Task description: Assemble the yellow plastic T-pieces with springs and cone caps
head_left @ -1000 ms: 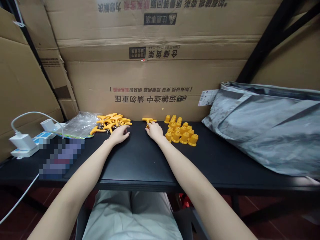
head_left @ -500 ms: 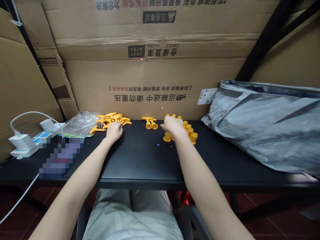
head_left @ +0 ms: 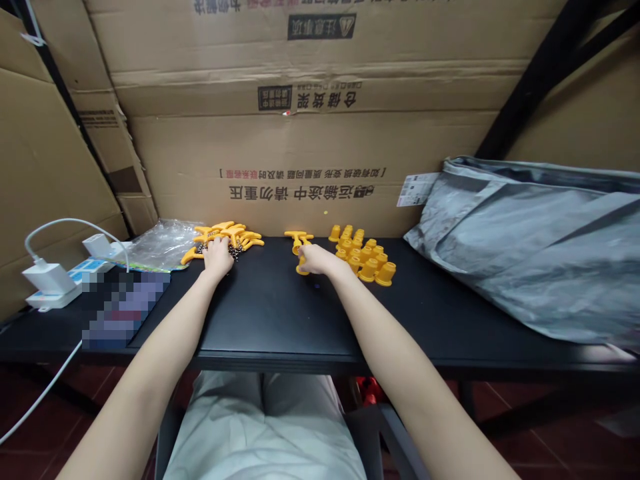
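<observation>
My left hand (head_left: 219, 257) is at the pile of yellow T-shaped handles (head_left: 235, 232), its fingers bent down among them. Thin dark metal parts show between the handles; what the fingertips grip is hidden. Toward the middle of the table, my right hand (head_left: 316, 259) pinches a yellow flared cup (head_left: 301, 267), its wide end facing down toward me. Just behind that hand lie two yellow pieces with T-shaped tops (head_left: 299, 235), partly covered by the fingers. A group of yellow cups (head_left: 369, 268) stands with wide rims down to the right of my right hand.
A clear plastic bag (head_left: 163, 243) lies behind the left side of the black table (head_left: 280, 327). A power strip (head_left: 65, 290) with white chargers and a pixelated flat item (head_left: 125, 310) are at left. A grey bag (head_left: 520, 260) fills the right. Cardboard (head_left: 300, 147) stands behind.
My right hand has moved left from the cup group with one cup, coming beside the two T-topped pieces. My left hand has shifted slightly left and farther onto the handle pile.
</observation>
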The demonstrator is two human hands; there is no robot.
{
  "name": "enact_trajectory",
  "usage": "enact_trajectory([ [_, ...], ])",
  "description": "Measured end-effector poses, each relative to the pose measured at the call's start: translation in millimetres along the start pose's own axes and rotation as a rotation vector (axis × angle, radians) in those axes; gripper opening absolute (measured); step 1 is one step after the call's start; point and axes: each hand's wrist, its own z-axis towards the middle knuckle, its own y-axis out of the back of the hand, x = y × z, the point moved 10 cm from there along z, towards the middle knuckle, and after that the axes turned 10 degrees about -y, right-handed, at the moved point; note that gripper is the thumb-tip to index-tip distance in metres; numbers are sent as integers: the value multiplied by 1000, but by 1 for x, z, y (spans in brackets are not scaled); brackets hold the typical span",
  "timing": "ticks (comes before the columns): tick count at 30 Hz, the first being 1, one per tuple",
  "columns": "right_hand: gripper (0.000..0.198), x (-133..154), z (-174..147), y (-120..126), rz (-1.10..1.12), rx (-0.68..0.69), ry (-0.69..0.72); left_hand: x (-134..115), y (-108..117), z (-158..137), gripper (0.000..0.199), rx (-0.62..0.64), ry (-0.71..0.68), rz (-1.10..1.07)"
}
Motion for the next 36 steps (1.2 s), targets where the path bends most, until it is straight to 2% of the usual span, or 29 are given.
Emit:
enact_trajectory([
  [3, 34, 11, 7, -8, 142, -17, 65, 7, 5, 3, 36, -3, 13, -44],
  [7, 32, 11, 18, -16, 273, -52, 94, 22, 3, 5, 24, 44, 46, -32],
  [12, 30, 8, 24, -21, 315, -77, 125, 30, -10, 5, 38, 137, 50, -1],
  [17, 23, 8, 24, -19, 316, -117, 143, 25, -11, 3, 40, 159, 33, 36],
  [22, 23, 8, 26, -14, 288, -197, 176, 18, 3, 4, 29, 73, 15, 31],
  [25, 23, 15, 24, -11, 249, -248, 250, 8, 11, 7, 25, -16, -68, -24],
  [29, 18, 25, 20, -9, 214, -276, 329, -4, 7, 11, 20, -94, -182, -165],
  [33, 18, 27, 16, -7, 170, -279, 300, -7, 3, 14, 15, -167, -234, -374],
  [36, 21, 24, 13, -2, 116, -303, 237, -11, -4, 16, 13, -131, -240, -545],
])
